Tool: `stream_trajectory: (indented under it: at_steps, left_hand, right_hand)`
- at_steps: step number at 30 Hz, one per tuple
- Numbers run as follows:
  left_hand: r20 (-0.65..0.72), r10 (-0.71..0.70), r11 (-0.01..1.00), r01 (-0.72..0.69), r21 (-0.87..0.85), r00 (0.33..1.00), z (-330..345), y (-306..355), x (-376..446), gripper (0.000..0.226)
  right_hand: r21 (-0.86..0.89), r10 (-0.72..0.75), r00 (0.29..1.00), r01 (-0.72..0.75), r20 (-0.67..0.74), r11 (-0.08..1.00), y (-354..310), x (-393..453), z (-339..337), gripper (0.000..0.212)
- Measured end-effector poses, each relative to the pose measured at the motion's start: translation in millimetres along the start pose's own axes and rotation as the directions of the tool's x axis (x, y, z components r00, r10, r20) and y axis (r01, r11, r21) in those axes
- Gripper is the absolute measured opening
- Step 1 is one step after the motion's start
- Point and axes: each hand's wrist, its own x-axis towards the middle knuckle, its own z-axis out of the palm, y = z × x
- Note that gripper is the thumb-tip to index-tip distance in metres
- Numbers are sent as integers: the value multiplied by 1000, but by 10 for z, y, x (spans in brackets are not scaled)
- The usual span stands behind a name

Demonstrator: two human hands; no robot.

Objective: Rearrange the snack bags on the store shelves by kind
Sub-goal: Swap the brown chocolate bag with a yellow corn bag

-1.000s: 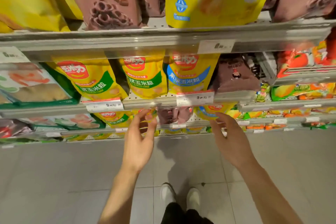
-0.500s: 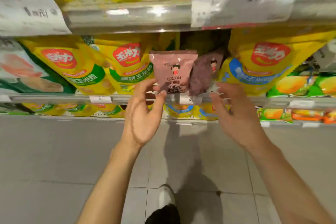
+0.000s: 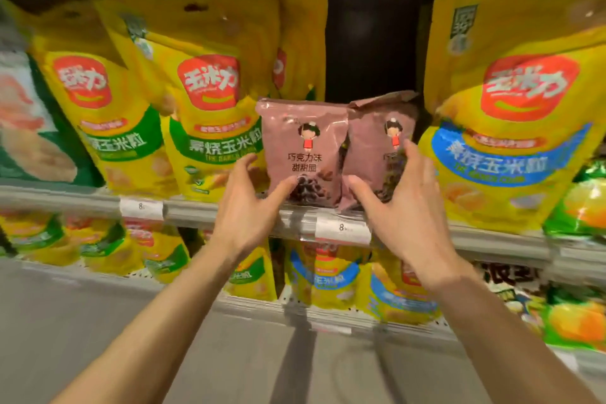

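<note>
Two small pink snack bags stand side by side on the middle shelf, near the centre of the view, in a dark gap between taller yellow bags. The left pink bag faces forward and upright; the right pink bag just touches it at 3 o'clock and is turned slightly, its top creased. The left hand reaches up from 7 o'clock with fingers spread wide, thumb tip touching the lower front of the left pink bag and the other fingers lying along its left edge. The right hand comes in from 5 o'clock, its thumb at the bottom of the right pink bag and its fingers curved round that bag's right side, gripping it. At 9 o'clock stand yellow bags with green bands; at 3 o'clock stands a large yellow bag with a blue band. A white price tag sits on the shelf edge below the pink bags.
</note>
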Motion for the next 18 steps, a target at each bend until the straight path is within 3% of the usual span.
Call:
stream_trajectory:
  at_steps: [6, 11, 18]
  left_hand:
    - [92, -94, 976, 110, -186, 991, 83, 120, 116, 67]
    - [-29, -87, 963, 77, -259, 996, 72, 217, 122, 45]
    - [-146, -97, 959, 53, -280, 984, -117, 387, -48, 63]
  right_hand:
    - [73, 141, 987, -147, 79, 987, -5, 152, 21, 116]
    - [176, 169, 977, -190, 130, 966, 69, 261, -40, 120]
    - [242, 164, 967, -210, 197, 947, 27, 263, -201, 114]
